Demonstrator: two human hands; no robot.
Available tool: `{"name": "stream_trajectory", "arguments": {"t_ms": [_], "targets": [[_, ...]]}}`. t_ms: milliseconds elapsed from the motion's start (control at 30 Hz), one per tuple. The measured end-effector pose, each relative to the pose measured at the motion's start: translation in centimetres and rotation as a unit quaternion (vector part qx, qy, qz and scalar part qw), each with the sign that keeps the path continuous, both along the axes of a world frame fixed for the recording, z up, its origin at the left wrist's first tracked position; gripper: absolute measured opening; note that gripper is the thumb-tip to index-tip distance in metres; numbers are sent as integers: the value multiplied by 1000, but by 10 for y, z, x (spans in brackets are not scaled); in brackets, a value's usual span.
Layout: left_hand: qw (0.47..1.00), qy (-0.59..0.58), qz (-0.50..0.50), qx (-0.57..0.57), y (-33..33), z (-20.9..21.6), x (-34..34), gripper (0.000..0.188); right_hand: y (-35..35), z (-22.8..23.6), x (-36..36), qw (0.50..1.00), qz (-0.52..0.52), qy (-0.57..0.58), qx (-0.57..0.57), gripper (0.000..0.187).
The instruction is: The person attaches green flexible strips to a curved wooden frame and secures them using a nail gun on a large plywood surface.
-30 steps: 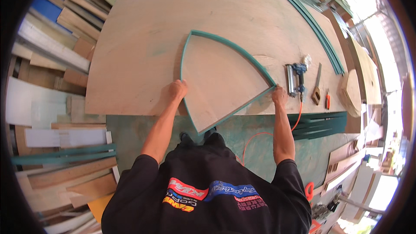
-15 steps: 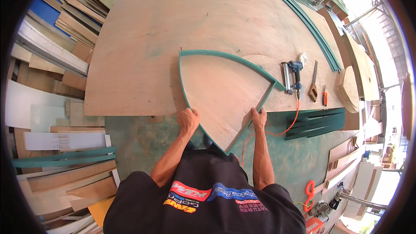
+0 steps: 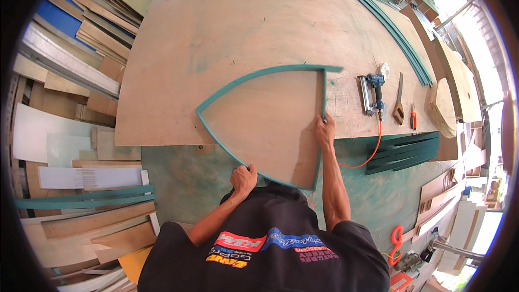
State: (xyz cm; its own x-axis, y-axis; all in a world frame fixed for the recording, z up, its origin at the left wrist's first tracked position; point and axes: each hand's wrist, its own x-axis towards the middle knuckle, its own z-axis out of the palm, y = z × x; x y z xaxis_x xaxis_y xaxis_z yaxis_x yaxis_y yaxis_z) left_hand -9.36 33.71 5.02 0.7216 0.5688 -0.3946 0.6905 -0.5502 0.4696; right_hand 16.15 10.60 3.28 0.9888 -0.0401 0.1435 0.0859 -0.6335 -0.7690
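Note:
A three-cornered wooden panel (image 3: 270,121) with curved sides lies partly on the worktable and partly over its near edge, towards my body. Green edging strip (image 3: 259,77) stands up round its rim, and a loose end juts past the far right corner. My left hand (image 3: 244,178) is closed round the rim on the near left side, below the table edge. On the right side, my right hand (image 3: 326,128) grips the straight edge with fingers wrapped over it. To the right of the panel, a blue nail gun (image 3: 373,92) lies on the table with an orange hose.
A handsaw (image 3: 399,105) and orange-handled pliers (image 3: 413,118) lie right of the nail gun. Long green strips (image 3: 389,35) run along the table's right side; more green strips (image 3: 403,154) hang by its near edge. Several nails stick up from the worktable (image 3: 162,75). Wood offcuts (image 3: 102,232) stack at left.
The panel has turned counter-clockwise; its far left corner has swung left and nearer, the loose strip end away from me. My left hand moved nearer my body, my right hand slightly farther off.

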Motion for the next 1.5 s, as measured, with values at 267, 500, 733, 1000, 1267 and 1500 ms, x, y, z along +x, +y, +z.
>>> {"name": "stream_trajectory", "arguments": {"t_ms": [267,500,733,1000,1267,1500], "targets": [[995,-40,57,-75,16,-31,43,57,65,3,85,995,74,36,-59,29],[942,-54,216,-251,62,-29,91,52,68,-33,146,991,100,17,-85,36],[801,-128,365,-457,64,-49,115,47,66,-8,154,980,188,64,9,56],[794,-117,345,-487,39,-22,127,44,-22,-16,66,975,84,105,-178,46],[798,-125,323,-493,36,-31,151,46,-18,-12,99,964,104,24,-242,40],[830,-101,313,-450,39,-32,145,45,-27,-21,101,973,147,15,-177,42]]}}
